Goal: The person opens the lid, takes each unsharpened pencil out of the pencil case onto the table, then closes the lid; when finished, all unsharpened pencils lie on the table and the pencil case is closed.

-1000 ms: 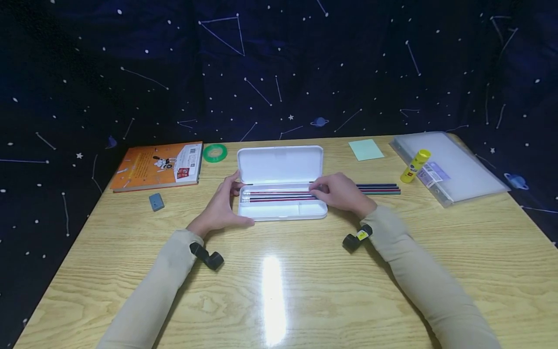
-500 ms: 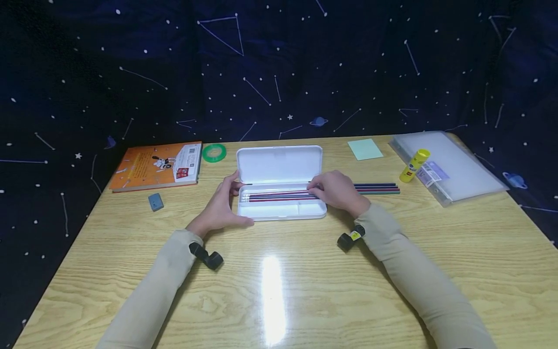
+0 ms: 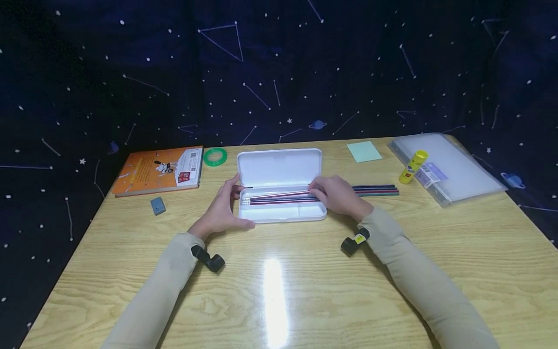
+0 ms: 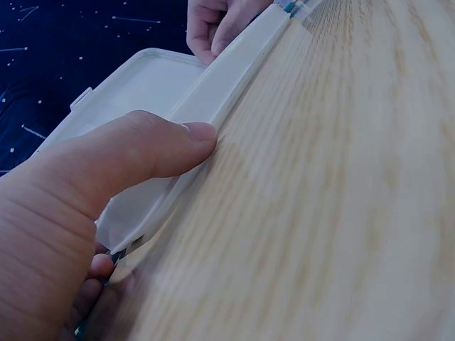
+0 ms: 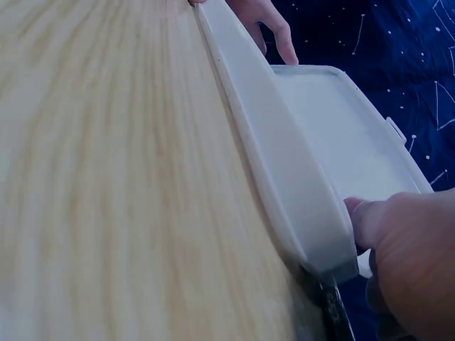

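A white pencil case [image 3: 279, 213] lies with its lid up in the middle of the table. Several dark red and blue pencils [image 3: 279, 200] lie in its long compartment, with pale ends to the left. My left hand [image 3: 221, 208] holds the case's left end, thumb along the front wall, as the left wrist view also shows. At the right end, my right hand [image 3: 337, 195] reaches over the rim and pinches a pencil [image 3: 287, 195] that slants across the others. My fingers hide its right end. More pencils [image 3: 377, 190] stretch to the right from behind my right hand.
An orange book [image 3: 152, 169], a green tape roll [image 3: 215, 156] and a blue eraser [image 3: 158, 206] lie to the left. On the right are a pale green paper square [image 3: 364, 151], a yellow glue stick [image 3: 413, 167] and a clear plastic folder [image 3: 449, 167]. A starry cloth hangs behind.
The pencil at my right fingers has swung to a clearer slant, apart from the others in the case. My right hand has shifted only slightly; my left hand keeps its hold on the case.
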`<state>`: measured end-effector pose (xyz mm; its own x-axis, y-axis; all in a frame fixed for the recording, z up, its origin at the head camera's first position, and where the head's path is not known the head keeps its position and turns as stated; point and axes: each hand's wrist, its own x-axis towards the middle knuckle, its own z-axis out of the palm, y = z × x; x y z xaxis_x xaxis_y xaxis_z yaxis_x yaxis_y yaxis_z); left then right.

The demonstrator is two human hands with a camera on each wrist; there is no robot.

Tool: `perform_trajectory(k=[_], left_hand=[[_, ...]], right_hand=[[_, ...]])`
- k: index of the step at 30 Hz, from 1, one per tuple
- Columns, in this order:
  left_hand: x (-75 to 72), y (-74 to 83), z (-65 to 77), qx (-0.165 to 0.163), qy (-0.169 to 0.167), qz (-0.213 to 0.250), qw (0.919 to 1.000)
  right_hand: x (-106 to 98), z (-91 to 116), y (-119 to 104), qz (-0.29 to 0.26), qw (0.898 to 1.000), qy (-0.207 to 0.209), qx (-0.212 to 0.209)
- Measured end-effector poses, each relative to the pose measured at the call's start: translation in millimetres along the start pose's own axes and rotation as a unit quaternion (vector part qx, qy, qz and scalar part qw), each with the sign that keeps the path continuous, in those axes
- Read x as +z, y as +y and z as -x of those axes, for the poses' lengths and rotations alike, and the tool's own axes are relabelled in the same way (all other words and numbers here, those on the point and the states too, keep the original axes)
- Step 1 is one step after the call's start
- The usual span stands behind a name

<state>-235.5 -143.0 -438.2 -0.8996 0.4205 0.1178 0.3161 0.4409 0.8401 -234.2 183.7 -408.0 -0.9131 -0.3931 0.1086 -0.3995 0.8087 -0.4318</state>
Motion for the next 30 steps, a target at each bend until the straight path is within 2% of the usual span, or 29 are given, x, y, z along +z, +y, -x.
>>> perform_trajectory(k=[4,11,19,25,30], left_hand=[[-1.9,-0.7,0.6,-0.004,0.001,0.003,1.0000],[-2.5,-0.6,-1.3,0.008,0.007,0.008,0.9999],[0.8,-1.0,0.0,0.002,0.001,0.000,1.0000],[1.3,0.5,-0.7,-0.001,0.000,-0.005,1.0000],[0.1,-0.7,0.3,-0.002,0.002,-0.007,1.0000]], right_hand=[[-2,4,3,-0.025,1.000,0.011,0.000],[-5,20,19,-0.047,0.996,0.079,0.002],[-15,56,57,-0.055,0.986,0.156,0.020],[-24,85,86,-0.041,0.976,0.210,0.031],[-33,107,106,-0.026,0.974,0.220,0.051]])
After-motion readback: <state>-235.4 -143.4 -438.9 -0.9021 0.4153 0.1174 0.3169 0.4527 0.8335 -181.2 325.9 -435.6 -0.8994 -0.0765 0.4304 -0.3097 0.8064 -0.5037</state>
